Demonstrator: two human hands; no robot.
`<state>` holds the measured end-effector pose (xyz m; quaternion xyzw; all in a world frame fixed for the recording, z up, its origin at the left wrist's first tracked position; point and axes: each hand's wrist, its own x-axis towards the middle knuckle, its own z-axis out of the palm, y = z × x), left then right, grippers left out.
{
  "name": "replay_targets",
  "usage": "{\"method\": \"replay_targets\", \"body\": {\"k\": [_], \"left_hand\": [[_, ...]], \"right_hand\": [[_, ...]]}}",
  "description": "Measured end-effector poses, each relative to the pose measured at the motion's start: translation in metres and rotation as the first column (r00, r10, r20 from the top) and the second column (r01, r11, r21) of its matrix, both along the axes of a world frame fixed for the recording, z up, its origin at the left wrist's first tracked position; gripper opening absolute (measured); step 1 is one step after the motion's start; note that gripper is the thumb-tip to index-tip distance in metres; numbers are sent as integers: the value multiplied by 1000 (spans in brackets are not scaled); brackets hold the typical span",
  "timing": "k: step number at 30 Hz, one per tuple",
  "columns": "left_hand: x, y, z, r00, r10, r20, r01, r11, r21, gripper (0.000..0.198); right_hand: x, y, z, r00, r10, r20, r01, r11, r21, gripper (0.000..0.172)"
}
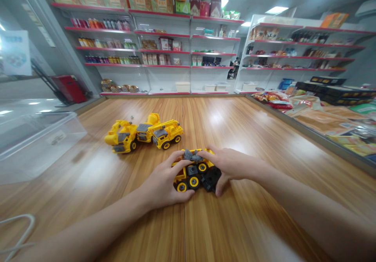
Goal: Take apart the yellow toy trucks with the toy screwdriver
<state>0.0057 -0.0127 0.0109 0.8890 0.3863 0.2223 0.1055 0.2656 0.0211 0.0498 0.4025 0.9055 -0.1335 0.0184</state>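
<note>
Between my hands on the wooden table lies a cluster of toy truck parts, yellow, black and grey, with several yellow-hubbed wheels (194, 182). My left hand (164, 179) curls around the left side of the cluster, thumb low beside the wheels and fingers over the top. From the right, my right hand (230, 164) clasps the cluster, its thumb beside a black plastic part (209, 180) and its fingers reaching over the grey piece (192, 156). How the parts join is partly hidden by my fingers.
Three yellow toy construction trucks stand beyond my left hand: one at left (122, 136), a mixer (148, 128) and one with a long boom (169, 133). A clear plastic bin (38, 140) sits at left. Packaged goods (323, 117) lie at right; stocked shelves (164, 51) stand behind.
</note>
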Motion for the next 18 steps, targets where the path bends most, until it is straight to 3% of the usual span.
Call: {"method": "replay_targets", "body": {"k": [10, 14, 18], "left_hand": [[36, -7, -14, 986, -91, 136, 84, 995, 58, 64], [73, -4, -16, 973, -136, 187, 122, 989, 84, 66], [126, 10, -19, 953, -191, 234, 172, 980, 99, 64]], "right_hand": [[36, -21, 0, 999, -38, 22, 38, 999, 37, 115], [74, -26, -4, 996, -87, 9, 86, 995, 40, 116], [127, -21, -5, 989, -148, -4, 148, 989, -1, 115]]}}
